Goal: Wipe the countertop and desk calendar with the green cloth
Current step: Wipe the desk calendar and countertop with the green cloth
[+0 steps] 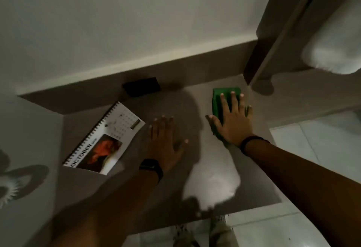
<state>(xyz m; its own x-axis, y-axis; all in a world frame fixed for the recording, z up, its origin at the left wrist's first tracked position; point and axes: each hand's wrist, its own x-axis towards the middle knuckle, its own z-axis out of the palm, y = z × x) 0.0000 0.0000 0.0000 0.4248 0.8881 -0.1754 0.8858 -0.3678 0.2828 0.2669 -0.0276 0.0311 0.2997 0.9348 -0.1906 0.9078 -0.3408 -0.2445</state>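
A folded green cloth [220, 96] lies on the grey-brown countertop [254, 178] near its back right corner. My right hand [232, 121] presses flat on the cloth, fingers spread over it. My left hand [166, 141] rests flat on the bare counter, fingers apart, holding nothing. To its left the desk calendar [105, 139] lies flat, spiral-bound, open at October with an orange picture.
A small black box [141, 86] sits against the raised back ledge. A dark post [273, 32] stands at the counter's back right corner. A bright patch of light [211, 178] falls on the counter. White floor tiles [312, 149] lie to the right.
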